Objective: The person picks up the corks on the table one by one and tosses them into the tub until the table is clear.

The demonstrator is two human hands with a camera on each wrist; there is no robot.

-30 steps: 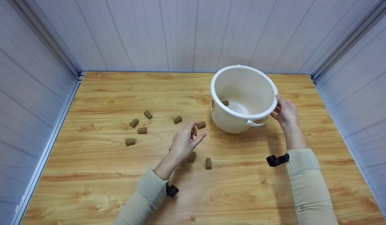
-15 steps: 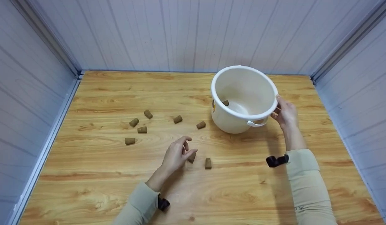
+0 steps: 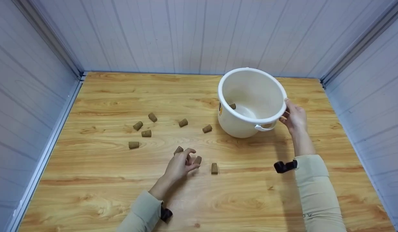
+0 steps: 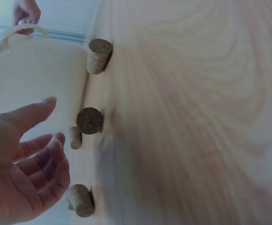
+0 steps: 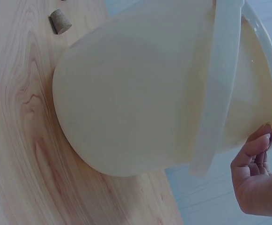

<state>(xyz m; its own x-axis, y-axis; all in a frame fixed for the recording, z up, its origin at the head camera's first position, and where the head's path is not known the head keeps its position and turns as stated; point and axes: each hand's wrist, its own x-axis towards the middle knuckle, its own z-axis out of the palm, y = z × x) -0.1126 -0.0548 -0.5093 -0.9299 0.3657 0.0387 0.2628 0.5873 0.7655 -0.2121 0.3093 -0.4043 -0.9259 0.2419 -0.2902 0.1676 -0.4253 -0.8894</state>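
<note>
My left hand [image 3: 177, 167] is low over the middle of the table, with thumb and fingers apart and nothing between them. A brown tapered cork [image 3: 198, 160] stands right by its fingertips, and another cork [image 3: 178, 150] shows just behind its knuckles. In the left wrist view the thumb and bent fingers are short of the near cork [image 4: 90, 121]. At the right, my right hand [image 3: 296, 117] pinches the rim of a white plastic bucket [image 3: 239, 127], thumb on the outside in the right wrist view. One cork [image 3: 233, 106] is visible inside the bucket; its near wall hides part of the inside.
Several more corks lie left of the bucket, among them a cork [image 3: 134, 145] furthest left and a cork [image 3: 214, 168] nearest the front. The bucket's handle [image 3: 265, 127] hangs at its front. Pale panel walls [image 3: 147, 35] enclose the wooden table [image 3: 250, 199] on three sides.
My left hand has moved back from beside the cork near the bucket, toward the front left, and lowered to another cork. My right hand keeps hold of the bucket's rim.
</note>
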